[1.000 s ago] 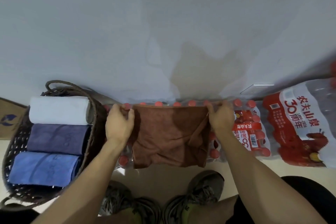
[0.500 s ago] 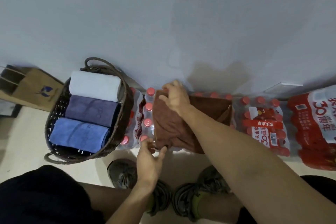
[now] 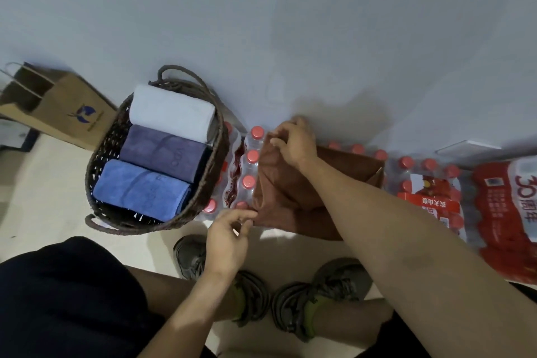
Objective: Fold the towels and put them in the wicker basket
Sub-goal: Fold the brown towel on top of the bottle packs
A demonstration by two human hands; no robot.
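A brown towel [image 3: 293,197] lies partly folded on top of shrink-wrapped packs of red-capped water bottles [image 3: 250,171] that stand on the floor against a pale wall, just to the right of a wicker basket [image 3: 107,151]. The basket already holds three rolled towels side by side: a white one [image 3: 171,113], a purple one [image 3: 162,154] and a blue one [image 3: 139,189]. The right hand [image 3: 293,142] reaches across and pinches the towel's far left corner; the left hand [image 3: 229,229] has its fingertips curled at the near left corner, apparently pinching the edge. The towel's long axis runs left to right along the wall, its folded-over end pointing toward the basket. The risks, as I judge them: the bumpy bottle caps give an uneven bed, so the fold may come out crooked or the layers may slide apart; the near edge overhangs the packs and could slip to the floor if released; and the basket looks nearly full, so a loose roll may not fit.
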